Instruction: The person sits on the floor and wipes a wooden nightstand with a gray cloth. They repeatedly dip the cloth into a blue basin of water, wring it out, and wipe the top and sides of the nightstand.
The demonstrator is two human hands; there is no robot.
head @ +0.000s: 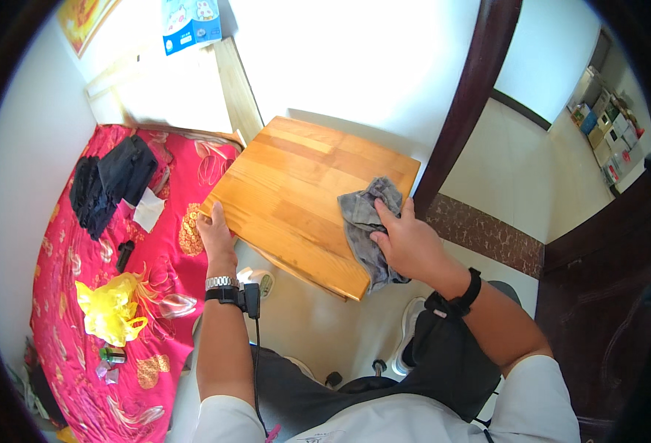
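Note:
A wooden tabletop [303,194] with a glossy orange-brown finish lies before me, at an angle to my body. At its right edge, my right hand [408,238] presses a crumpled grey cloth [358,216] against the wood, thumb and fingers on the fabric. Part of the cloth hangs over the edge. My left hand [216,235] grips the near left corner of the tabletop, its fingers partly hidden by the wood. A metal-band watch and a black strap with a cabled device are on the left wrist; another black strap is on the right.
Left is a bed with a red floral cover [176,288], holding dark clothes [115,177], a yellow plastic bag [109,307] and a small green-capped jar [113,355]. A white wall stands behind the table. To the right are a dark door frame [464,94] and a dark door [597,310].

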